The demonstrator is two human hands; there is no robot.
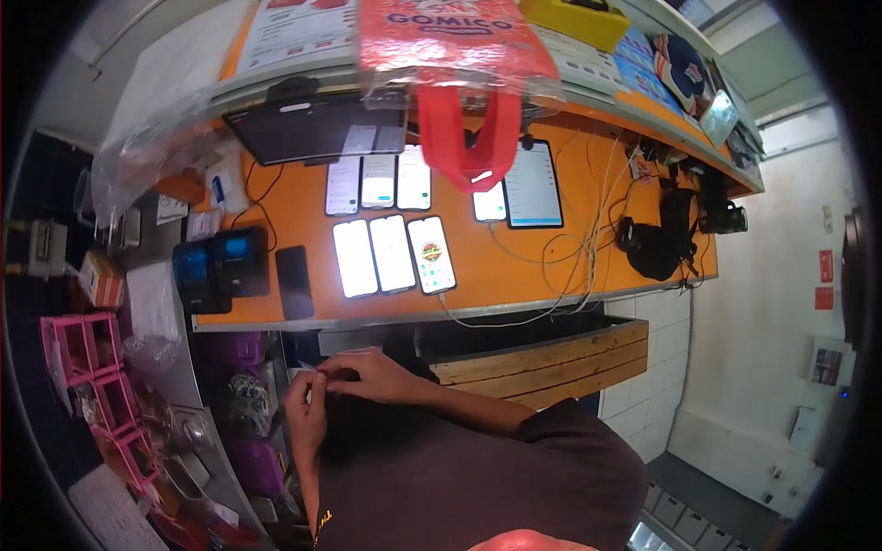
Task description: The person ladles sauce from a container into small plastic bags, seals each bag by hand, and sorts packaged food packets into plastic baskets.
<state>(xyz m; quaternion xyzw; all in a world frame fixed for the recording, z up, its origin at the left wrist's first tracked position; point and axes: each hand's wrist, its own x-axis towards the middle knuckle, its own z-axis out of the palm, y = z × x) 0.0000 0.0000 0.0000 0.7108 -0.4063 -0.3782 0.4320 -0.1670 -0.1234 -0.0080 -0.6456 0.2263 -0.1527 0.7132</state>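
Counter (514,289) beyond; drawer (551,363) below, open. Our right hand (372,375) and left hand (306,404) meet, fingers curled inward; how firmly closed, we cannot tell. Pale bit (303,370) at fingertips, perhaps pinched: we'd best grip lightly, steadying wrists.

This looks like the counter of a small shop, maybe one that takes orders. In the middle is a long, flat, orange tabletop (303,220). Towards 11 o'clock sit thin phones with bright white screens (356,257), too many for a home. A black tablet with a lit list (533,184) is near 1 o'clock. Two small black machines with blue windows (241,262) stand at 9 o'clock. At 12 o'clock hangs a red plastic bag printed "GOMICO" (450,28).
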